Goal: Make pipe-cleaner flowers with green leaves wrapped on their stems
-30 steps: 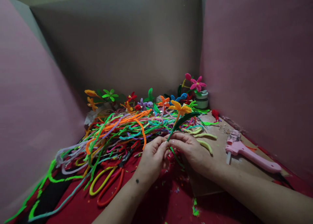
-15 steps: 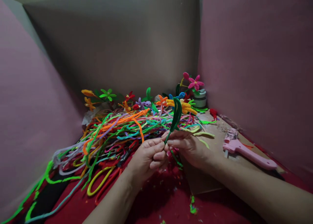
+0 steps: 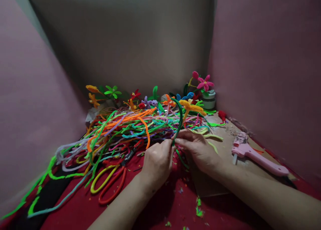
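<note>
A dark green pipe-cleaner leaf [image 3: 180,114] stands upright between my hands, its curved tip leaning to the left. My left hand [image 3: 158,158] is closed around the bottom of its stem, knuckles toward me. Just above, the fingers of my right hand [image 3: 197,148] pinch the same stem from the right side. The lowest part of the stem is hidden by my fingers. Behind the leaf lies a big heap of loose pipe cleaners [image 3: 125,124] in many colours. A short green strand [image 3: 182,159] hangs or lies below my right hand.
Left of my hands lie scissors with red and yellow handles [image 3: 115,183]. A pink glue gun [image 3: 260,159] rests on the brown board [image 3: 210,186] at right. Several pipe-cleaner flowers [image 3: 205,83] and a small lidded jar [image 3: 209,99] stand behind. Green scraps [image 3: 199,208] dot the red cloth [image 3: 155,213].
My left hand has rolled over, knuckles now up, and the leaf has turned from broadside to nearly edge-on. The view has shifted slightly, and more of the scissors shows.
</note>
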Tool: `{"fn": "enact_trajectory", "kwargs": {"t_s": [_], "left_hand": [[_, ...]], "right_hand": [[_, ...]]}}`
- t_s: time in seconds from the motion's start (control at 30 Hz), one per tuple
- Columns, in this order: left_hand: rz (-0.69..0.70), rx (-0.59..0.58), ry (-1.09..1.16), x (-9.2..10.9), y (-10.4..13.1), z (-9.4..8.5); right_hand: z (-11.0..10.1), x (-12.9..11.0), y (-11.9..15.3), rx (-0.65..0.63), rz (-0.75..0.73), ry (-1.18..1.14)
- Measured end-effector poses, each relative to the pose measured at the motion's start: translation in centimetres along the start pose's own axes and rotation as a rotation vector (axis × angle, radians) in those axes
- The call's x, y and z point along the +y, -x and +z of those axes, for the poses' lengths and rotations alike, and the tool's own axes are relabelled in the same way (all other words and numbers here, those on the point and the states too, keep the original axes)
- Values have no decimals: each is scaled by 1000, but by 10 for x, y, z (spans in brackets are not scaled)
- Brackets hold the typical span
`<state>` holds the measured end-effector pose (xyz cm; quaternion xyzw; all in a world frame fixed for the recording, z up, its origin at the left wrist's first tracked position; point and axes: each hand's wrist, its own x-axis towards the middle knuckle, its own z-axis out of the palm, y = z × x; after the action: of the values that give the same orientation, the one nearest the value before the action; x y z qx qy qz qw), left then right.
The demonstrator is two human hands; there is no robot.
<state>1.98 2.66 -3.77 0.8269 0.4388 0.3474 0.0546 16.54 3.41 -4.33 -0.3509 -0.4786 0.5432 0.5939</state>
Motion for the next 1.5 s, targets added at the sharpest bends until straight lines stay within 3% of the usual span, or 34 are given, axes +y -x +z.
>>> {"fn": "enact_trajectory", "kwargs": {"t_s": [0.1,0.2,0.33,0.47,0.53,0.63,0.7,0.83,0.97,1.1,1.3,1.5], "left_hand": [[-22,12,70,1,-1,-1],[-230,-28,411,8,-6,-4],[-552,-163,972,14,-11,-8],[-651,-328,1460,8,-12,-10],[-669,-442,1599,5,-12,-10],[-634,-485,1448,3,-14,-12],[-543,-344,1112,4,-13,-11],[-194,22,356,3,-5,-4],[-34,60,114,-1,1,1],[-97,30,233,3,-3,-5],[-461,-112,832,15,-14,-14],[-588,-293,1390,6,-15,-11]], "right_hand": [[0,-2,1,-9,-36,106],[-1,-5,1,-41,-58,155],[-1,-8,1,-107,-20,120],[1,-7,0,-190,47,-81],[2,-5,0,-224,119,-206],[3,-4,0,-207,141,-199],[3,-4,1,-130,103,-122],[2,-3,1,-7,45,18],[3,-6,3,-22,28,108],[4,-6,4,-73,-4,114],[5,-4,3,-143,121,-143],[3,-3,0,-204,177,-177]]}}
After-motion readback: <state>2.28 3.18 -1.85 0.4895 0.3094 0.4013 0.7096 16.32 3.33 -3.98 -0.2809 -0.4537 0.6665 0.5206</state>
